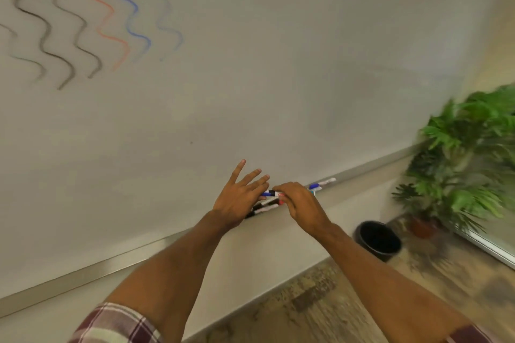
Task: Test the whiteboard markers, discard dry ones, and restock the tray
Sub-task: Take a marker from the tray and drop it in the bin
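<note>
Several wavy test strokes (83, 28) up left on the whiteboard (264, 78): black, orange-red, blue, plus one faint blue-grey, likely left as proof of ink per pen. Low down, at the tray (111, 267) along the board's bottom edge: right hand (298, 203) curled over a blue-capped marker (269, 193), fingers clamped on the barrel, cap end poking out to the left. Left hand (239, 198) spread wide, fingers straight and apart, gripping nothing, fingertips close to the board and just beside that cap; probably steadying or guarding the row, not grasping. Beneath both hands, black and red markers (263, 207) lying lengthwise on the tray, touching one another, laid along the ledge presumably to stop rolling. Further right on the same tray, two more markers (320, 184), apart from the group, blurred. Black bin (377, 239) on the floor below right, near a potted plant (468, 161); well placed for dropping dry pens, contents not visible. Judged stage: testing largely done, restocking in hand. Held marker either going down among the others or coming up from them; cannot tell which. Next move calls for a level, gentle set-down parallel to the row. Risk: a nudge knocking neighbours off the narrow ledge.
</note>
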Motion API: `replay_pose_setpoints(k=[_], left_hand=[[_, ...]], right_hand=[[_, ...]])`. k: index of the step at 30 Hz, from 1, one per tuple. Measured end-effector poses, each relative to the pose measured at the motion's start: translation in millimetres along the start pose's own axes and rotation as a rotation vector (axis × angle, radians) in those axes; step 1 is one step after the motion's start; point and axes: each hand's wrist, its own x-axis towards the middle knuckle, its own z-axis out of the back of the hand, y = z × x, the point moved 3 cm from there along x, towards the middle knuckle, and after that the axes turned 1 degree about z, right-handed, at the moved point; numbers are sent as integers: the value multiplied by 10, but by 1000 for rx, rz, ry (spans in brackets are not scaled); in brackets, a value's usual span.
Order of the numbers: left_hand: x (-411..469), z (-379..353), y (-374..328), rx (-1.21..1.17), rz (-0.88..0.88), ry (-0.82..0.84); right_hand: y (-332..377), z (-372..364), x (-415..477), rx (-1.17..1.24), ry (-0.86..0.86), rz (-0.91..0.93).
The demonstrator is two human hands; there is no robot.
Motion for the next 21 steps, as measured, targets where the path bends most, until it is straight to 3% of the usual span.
replay_pose_setpoints(k=[5,13,21], left_hand=[[515,-165,-664,-173,-113,-118],[1184,-563,-1468,-339,-264,-170],[1930,-1083,-1947,-484,-360,-98]], right_hand=[[-524,377,-454,-23,-38,-152],[-1216,744,-927,-104,-47,-358],[-1971,944,-1013,-170,-56,-549]])
